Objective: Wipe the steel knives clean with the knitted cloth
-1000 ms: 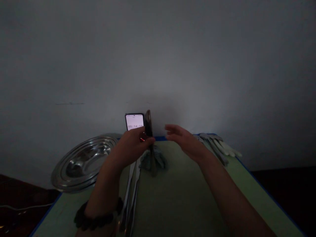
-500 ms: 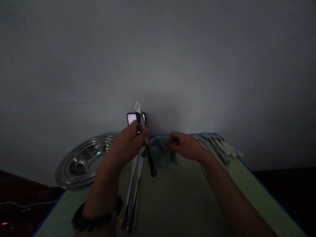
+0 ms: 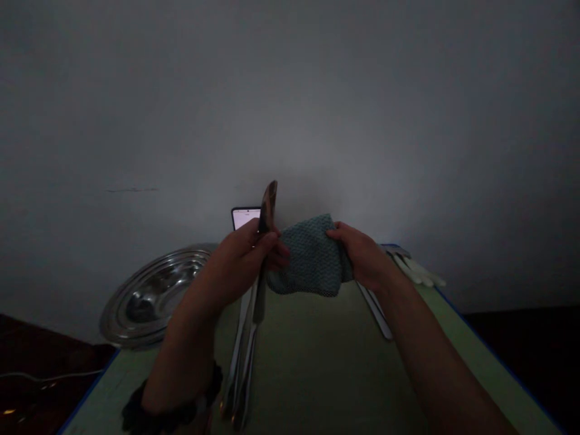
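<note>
My left hand (image 3: 238,260) is closed round the middle of a table knife (image 3: 269,202), its shiny blade pointing up and its handle hanging down. In my right hand (image 3: 362,257) is a blue-green textured cloth (image 3: 312,257), pinched at its right edge between thumb and fingers. The cloth hangs spread between both hands, its left side close to the fingers of my left hand; whether they grip it I cannot tell. Below my left hand, two more knives (image 3: 244,377) lie side by side on the green table (image 3: 308,362).
A shiny metal basin (image 3: 136,302) stands at the left of the table. A lit phone (image 3: 244,217) leans on the grey wall (image 3: 317,109) behind my left hand. At the right lie several pieces of cutlery (image 3: 378,317), partly hidden by my right arm, and white finger-like items (image 3: 421,272).
My right hand has lifted the cloth off the table and spread it beside the knife. The knife has turned in my left hand and stands more upright.
</note>
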`<state>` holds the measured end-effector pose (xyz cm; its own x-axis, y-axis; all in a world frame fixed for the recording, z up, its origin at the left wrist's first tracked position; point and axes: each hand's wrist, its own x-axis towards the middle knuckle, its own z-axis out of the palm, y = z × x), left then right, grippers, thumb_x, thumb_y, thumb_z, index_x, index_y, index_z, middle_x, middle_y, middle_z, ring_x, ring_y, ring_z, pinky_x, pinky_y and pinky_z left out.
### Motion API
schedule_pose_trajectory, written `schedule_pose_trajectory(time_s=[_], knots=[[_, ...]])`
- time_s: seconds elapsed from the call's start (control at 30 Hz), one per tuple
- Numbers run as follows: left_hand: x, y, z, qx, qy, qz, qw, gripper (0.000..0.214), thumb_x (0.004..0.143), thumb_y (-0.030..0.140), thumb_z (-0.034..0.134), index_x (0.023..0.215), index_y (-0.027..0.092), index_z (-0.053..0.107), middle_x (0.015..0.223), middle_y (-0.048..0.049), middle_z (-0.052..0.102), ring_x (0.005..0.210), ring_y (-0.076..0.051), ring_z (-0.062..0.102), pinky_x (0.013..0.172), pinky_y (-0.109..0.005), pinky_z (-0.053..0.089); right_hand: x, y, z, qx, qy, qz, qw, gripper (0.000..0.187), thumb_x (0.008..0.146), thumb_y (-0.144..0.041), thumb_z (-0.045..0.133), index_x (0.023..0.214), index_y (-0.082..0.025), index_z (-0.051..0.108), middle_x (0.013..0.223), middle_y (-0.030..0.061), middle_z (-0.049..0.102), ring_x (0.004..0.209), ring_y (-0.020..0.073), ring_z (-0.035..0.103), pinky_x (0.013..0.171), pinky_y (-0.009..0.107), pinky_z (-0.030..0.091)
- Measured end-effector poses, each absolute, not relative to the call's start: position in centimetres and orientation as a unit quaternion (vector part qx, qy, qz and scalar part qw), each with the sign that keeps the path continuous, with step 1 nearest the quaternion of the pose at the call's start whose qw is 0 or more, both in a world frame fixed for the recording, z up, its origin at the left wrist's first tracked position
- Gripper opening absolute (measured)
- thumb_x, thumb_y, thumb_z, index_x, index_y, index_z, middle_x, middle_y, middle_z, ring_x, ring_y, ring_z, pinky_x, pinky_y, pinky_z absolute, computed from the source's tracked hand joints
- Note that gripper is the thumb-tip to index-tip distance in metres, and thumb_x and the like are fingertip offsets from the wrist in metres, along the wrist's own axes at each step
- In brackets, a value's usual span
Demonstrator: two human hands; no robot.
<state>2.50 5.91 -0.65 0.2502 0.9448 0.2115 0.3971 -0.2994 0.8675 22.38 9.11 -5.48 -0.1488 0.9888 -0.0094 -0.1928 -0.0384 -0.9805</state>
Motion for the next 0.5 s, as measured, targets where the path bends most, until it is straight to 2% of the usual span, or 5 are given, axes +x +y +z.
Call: schedule_pose_trajectory(time_s=[0.17,0.3,0.4,0.5], knots=[[2.6,5.8,-0.4,0.729,0.473,0.389,0.306,0.029,0.086,0.039,0.049,0.093,0.018,0.067,0.087,-0.0046,0.073,0.082,-0.019,0.068,0.075,-0.030,0.052,22.3,8.9,-5.2,-0.409,-0.514,0.569,0.495,0.008,0.075,-0.028,0.055,0.079,-0.021,0.054,0.077,-0.0006,0.055,0.076,0.0155,0.051,0.070,0.030,0.038],[2.4,5.6,-0.2,0.764,0.495,0.356,0.212,0.030,0.085,0.042,0.051,0.092,0.021,0.072,0.085,-0.0031,0.074,0.079,-0.019,0.067,0.072,-0.029,0.051,21.9,8.3,-4.7,-0.390,-0.548,0.564,0.479,0.009,0.076,-0.029,0.055,0.083,-0.023,0.053,0.072,-0.0033,0.056,0.069,0.0135,0.051,0.061,0.027,0.037],[2.4,5.6,-0.4,0.741,0.474,0.386,0.279,0.025,0.082,0.039,0.058,0.095,0.023,0.073,0.083,-0.0017,0.074,0.076,-0.017,0.067,0.068,-0.025,0.052,21.6,7.6,-4.3,-0.367,-0.574,0.584,0.442,0.014,0.077,-0.030,0.057,0.088,-0.023,0.052,0.067,-0.0049,0.057,0.060,0.0109,0.050,0.054,0.024,0.035],[2.5,5.6,-0.7,0.705,0.451,0.406,0.368,0.016,0.077,0.034,0.065,0.084,0.024,0.075,0.077,0.0005,0.074,0.069,-0.015,0.068,0.062,-0.020,0.052,21.4,7.0,-4.0,-0.340,-0.616,0.599,0.383,0.014,0.079,-0.030,0.057,0.088,-0.022,0.051,0.065,-0.0052,0.056,0.054,0.0089,0.048,0.050,0.022,0.033]])
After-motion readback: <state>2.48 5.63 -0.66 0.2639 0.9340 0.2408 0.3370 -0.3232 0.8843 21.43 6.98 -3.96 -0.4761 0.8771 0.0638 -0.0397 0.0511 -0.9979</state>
